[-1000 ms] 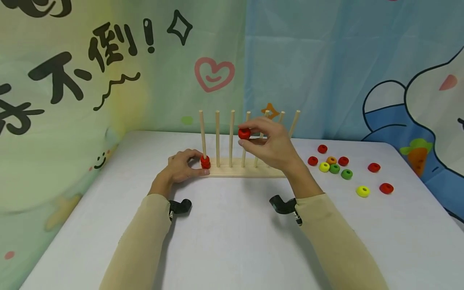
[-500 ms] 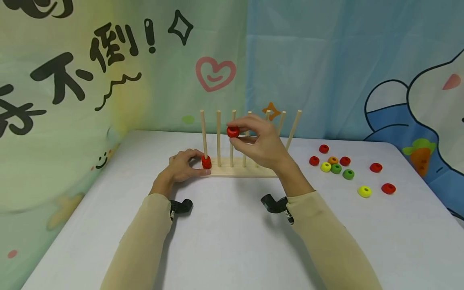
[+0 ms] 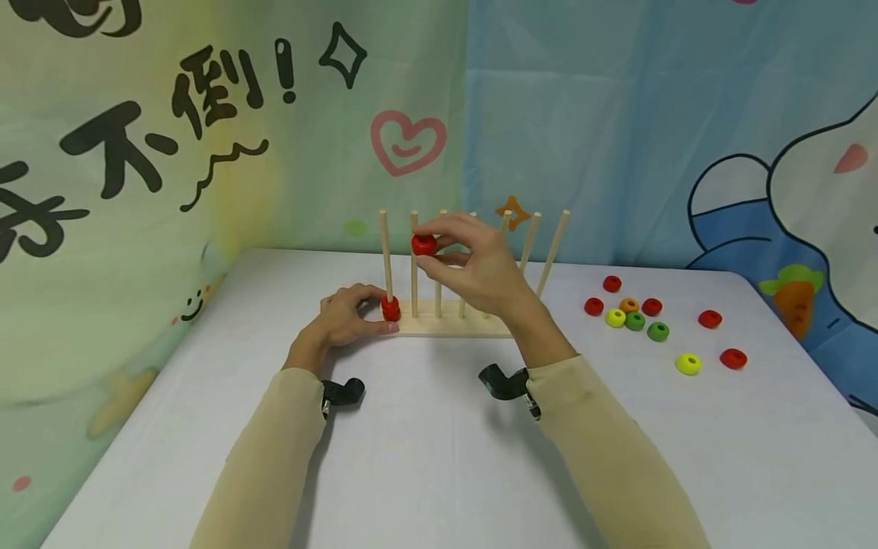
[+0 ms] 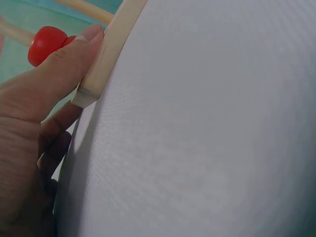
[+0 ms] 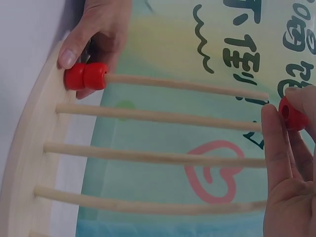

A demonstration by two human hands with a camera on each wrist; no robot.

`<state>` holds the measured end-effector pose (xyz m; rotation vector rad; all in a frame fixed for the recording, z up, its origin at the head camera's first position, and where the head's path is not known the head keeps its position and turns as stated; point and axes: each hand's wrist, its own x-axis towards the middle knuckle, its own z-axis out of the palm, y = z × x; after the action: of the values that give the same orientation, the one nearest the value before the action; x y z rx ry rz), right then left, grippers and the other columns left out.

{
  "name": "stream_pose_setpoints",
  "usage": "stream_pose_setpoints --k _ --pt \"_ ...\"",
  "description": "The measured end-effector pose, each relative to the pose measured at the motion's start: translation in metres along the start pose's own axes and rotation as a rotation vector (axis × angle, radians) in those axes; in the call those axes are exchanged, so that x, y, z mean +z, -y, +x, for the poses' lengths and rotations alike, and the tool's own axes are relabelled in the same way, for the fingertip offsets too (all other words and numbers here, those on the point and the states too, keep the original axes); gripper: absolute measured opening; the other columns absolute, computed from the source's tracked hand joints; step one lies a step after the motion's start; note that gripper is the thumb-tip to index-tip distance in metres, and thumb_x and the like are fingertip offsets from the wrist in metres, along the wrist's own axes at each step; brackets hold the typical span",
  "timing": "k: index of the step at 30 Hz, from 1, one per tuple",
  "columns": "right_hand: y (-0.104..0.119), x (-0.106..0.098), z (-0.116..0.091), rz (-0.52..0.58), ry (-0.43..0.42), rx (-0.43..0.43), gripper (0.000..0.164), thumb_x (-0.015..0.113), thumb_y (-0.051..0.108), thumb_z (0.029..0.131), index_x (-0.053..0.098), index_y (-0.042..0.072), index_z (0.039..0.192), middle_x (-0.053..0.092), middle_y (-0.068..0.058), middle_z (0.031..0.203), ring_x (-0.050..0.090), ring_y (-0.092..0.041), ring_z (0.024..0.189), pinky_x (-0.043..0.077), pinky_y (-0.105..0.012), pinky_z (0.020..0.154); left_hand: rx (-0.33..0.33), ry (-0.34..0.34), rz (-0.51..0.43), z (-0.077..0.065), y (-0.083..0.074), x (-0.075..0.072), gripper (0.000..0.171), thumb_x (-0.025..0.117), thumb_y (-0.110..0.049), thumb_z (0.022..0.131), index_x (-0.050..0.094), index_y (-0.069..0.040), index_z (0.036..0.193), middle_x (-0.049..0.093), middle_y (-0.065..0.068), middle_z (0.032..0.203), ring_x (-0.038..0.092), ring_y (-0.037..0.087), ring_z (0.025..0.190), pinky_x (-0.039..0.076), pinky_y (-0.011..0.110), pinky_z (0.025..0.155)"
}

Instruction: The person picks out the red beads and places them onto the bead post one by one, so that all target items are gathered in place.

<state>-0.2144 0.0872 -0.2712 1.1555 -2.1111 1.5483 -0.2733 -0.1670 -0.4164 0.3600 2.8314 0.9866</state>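
Between thumb and fingertips my right hand (image 3: 476, 263) pinches a red bead (image 3: 424, 245), raised near the tops of the pegs. In the right wrist view the held bead (image 5: 293, 114) shows its hole, apart from the tip of the end peg (image 5: 187, 86). My left hand (image 3: 348, 314) grips the left end of the wooden peg rack (image 3: 453, 326), its thumb along the front edge of the base (image 4: 109, 54). Two red beads (image 5: 85, 76) sit stacked at the bottom of that end peg, beside the left thumb. The other visible pegs carry no beads.
Loose beads lie on the white table (image 3: 411, 442) to the right of the rack: several red ones (image 3: 709, 319), two yellow (image 3: 689, 364), two green (image 3: 658, 331) and an orange one (image 3: 629, 305). A printed curtain (image 3: 549, 137) hangs behind the table.
My right hand has moved left with the red bead, from the middle pegs towards the leftmost peg. The left hand has stayed on the rack's end.
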Motion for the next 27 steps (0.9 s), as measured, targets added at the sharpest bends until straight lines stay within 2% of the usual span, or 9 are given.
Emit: stream_pose_setpoints --k 6,11,18,24,27 --pt "0.003 0.006 0.005 0.012 -0.016 -0.013 0.030 0.071 -0.009 0.084 0.065 -0.009 0.114 0.061 -0.021 0.110 0.066 -0.032 0.090 0.057 -0.036 0.081 0.013 0.009 0.002 0.000 -0.001 -0.001 0.064 0.081 -0.055 0.074 0.062 -0.025 0.128 0.055 0.004 0.139 0.041 0.031 0.131 0.017 0.055 0.108" --pt "-0.003 0.015 0.011 0.045 -0.030 -0.015 0.029 0.069 -0.010 0.085 0.064 -0.011 0.113 0.061 -0.022 0.110 0.066 -0.033 0.090 0.058 -0.037 0.080 0.008 0.009 -0.003 -0.001 0.000 -0.001 0.063 0.081 -0.054 0.074 0.062 -0.025 0.126 0.054 0.005 0.140 0.042 0.031 0.131 0.016 0.056 0.108" --pt "-0.029 0.023 0.020 0.019 -0.060 -0.034 0.030 0.071 0.000 0.088 0.066 -0.001 0.117 0.062 -0.011 0.110 0.065 -0.021 0.092 0.057 -0.031 0.080 0.006 0.016 -0.018 -0.001 -0.001 0.000 0.059 0.081 -0.054 0.074 0.062 -0.025 0.123 0.055 0.005 0.139 0.043 0.031 0.131 0.016 0.055 0.108" --pt "-0.031 0.027 0.027 -0.009 -0.098 -0.052 0.029 0.072 0.007 0.089 0.067 0.003 0.117 0.062 -0.006 0.109 0.066 -0.016 0.092 0.057 -0.028 0.080 0.007 0.014 -0.008 -0.001 -0.001 -0.001 0.058 0.081 -0.054 0.075 0.063 -0.025 0.122 0.055 0.005 0.139 0.042 0.031 0.131 0.015 0.056 0.108" --pt "-0.030 0.029 0.030 -0.027 -0.120 -0.034 0.029 0.073 0.008 0.089 0.068 0.004 0.117 0.062 -0.005 0.109 0.067 -0.015 0.091 0.057 -0.027 0.079 0.009 0.014 -0.012 -0.001 -0.001 -0.002 0.059 0.081 -0.054 0.075 0.063 -0.025 0.123 0.055 0.005 0.138 0.042 0.031 0.130 0.016 0.055 0.108"
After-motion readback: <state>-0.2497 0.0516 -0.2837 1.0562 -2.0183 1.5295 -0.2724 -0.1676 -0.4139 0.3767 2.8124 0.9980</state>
